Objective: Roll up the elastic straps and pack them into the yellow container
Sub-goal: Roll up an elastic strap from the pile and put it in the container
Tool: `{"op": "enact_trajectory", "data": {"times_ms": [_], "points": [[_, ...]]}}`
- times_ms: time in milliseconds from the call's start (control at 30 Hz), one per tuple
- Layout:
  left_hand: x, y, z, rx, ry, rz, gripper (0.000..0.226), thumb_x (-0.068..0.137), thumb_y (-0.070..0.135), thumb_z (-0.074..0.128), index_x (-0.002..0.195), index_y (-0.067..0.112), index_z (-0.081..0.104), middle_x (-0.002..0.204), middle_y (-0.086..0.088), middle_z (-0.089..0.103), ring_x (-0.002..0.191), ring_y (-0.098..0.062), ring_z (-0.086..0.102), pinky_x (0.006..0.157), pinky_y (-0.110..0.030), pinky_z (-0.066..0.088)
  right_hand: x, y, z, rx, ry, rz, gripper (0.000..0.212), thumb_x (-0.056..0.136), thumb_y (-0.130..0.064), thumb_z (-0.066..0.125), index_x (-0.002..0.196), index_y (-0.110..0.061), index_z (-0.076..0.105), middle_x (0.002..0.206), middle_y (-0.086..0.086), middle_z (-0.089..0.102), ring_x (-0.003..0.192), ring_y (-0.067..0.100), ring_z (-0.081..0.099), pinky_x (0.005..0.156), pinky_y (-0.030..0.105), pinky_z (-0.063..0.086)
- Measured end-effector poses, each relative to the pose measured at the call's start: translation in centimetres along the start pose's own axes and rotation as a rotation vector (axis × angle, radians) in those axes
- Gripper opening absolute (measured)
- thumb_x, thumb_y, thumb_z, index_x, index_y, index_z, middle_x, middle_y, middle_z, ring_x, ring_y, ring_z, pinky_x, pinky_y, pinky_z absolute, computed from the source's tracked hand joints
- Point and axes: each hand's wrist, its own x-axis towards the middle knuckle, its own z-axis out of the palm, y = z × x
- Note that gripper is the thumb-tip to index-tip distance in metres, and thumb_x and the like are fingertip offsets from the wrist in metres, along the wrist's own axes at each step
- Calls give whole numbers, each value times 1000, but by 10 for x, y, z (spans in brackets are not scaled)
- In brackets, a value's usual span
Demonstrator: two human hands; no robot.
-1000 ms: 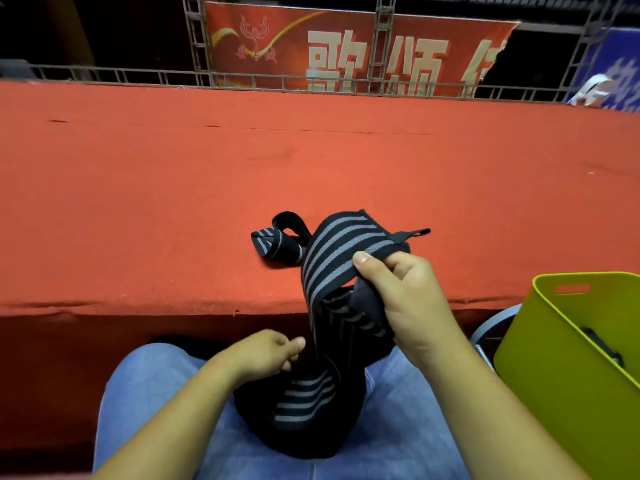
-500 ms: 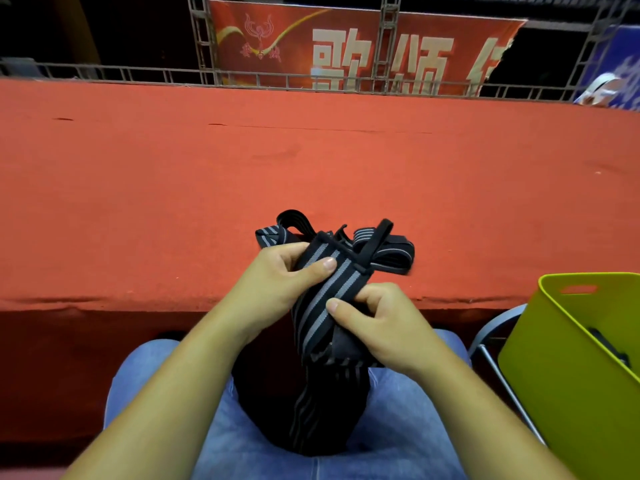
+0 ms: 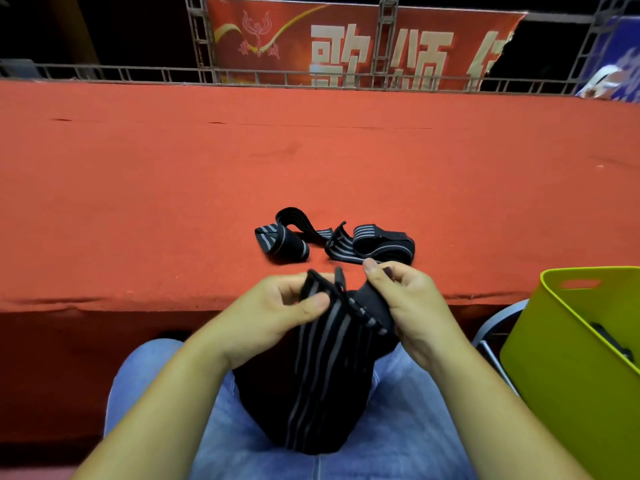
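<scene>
Strap [image 3: 325,368] hangs over the lap [image 3: 408,431], top end pinched in both grips: left hand [image 3: 263,317] thumb on the stripes, right hand [image 3: 415,313] curled round the edge. Loose straps [image 3: 367,245] on the table [image 3: 173,188], yellow container [image 3: 571,393] at right.

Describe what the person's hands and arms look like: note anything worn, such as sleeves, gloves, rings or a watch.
The left hand and right hand are bare: no gloves, rings or watch show. The visible nails are short and unpainted. The left forearm and right forearm are uncovered to the frame's edge, so no sleeves appear. The legs below wear blue jeans.
</scene>
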Motion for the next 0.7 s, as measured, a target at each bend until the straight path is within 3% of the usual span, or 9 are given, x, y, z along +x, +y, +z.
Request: {"op": "enact_trajectory", "data": {"times_ms": [67, 133, 200, 267, 333, 433, 500, 567, 700], "points": [[0, -5, 5, 103, -41, 10, 31, 99, 29, 70, 129, 23, 73, 134, 5, 71, 131, -13, 62, 114, -36, 44, -2, -3, 5, 64, -58, 14, 27, 89, -42, 77, 79, -18, 68, 73, 6, 65, 69, 22, 61, 68, 36, 50], [-1, -7, 11, 112, 7, 12, 24, 99, 27, 68, 122, 21, 76, 125, 0, 76, 121, -14, 67, 110, -39, 49, -2, -5, 7, 147, -100, 48, 27, 83, -39, 79, 89, -15, 68, 78, 8, 68, 72, 23, 66, 70, 36, 56], [-1, -8, 14, 105, 95, 13, 19, 100, 21, 67, 114, 17, 79, 115, -1, 79, 111, -13, 71, 103, -34, 54, -3, -7, 5, 229, -136, 77, 24, 85, -28, 77, 102, -13, 69, 84, 7, 73, 71, 18, 71, 62, 31, 59], [0, -11, 14, 120, 147, 18, 18, 101, 16, 66, 114, 15, 79, 113, 0, 79, 113, -15, 72, 100, -30, 56, -4, -7, 1, 252, -158, 84, 28, 91, -15, 75, 118, -14, 70, 93, 7, 77, 77, 16, 74, 61, 30, 60], [0, -12, 14, 131, 179, 19, 18, 101, 15, 67, 113, 16, 79, 112, 1, 80, 113, -18, 73, 96, -27, 57, -4, -6, -2, 206, -158, 65, 31, 94, -10, 73, 125, -14, 71, 106, 8, 79, 84, 17, 75, 72, 39, 61], [0, -12, 15, 120, 217, 2, 16, 100, 18, 68, 111, 19, 80, 108, 1, 81, 106, -17, 75, 88, -25, 58, -3, -2, -7, 118, -128, 16, 25, 95, -13, 73, 120, -9, 75, 108, 8, 79, 81, 15, 73, 83, 50, 55], [0, -12, 16, 119, 234, 2, 16, 100, 19, 68, 110, 21, 80, 106, 1, 81, 104, -16, 76, 85, -25, 58, -4, 2, -9, 45, -133, 2, 24, 98, -20, 72, 120, -11, 77, 116, 8, 79, 99, 26, 75, 90, 59, 54], [0, -11, 16, 129, 246, 6, 16, 101, 21, 67, 109, 24, 81, 106, 3, 81, 103, -15, 76, 87, -28, 58, -7, 2, -8, 31, -165, 4, 24, 102, -22, 67, 121, -11, 76, 118, 10, 78, 107, 28, 74, 86, 53, 60], [-2, -10, 16, 106, 265, 0, 17, 102, 25, 65, 111, 24, 79, 110, 2, 80, 108, -18, 75, 99, -41, 57, -9, 0, -3, 22, -122, -11, 21, 105, -21, 63, 115, -12, 78, 108, 9, 81, 92, 20, 77, 64, 32, 58]]}}
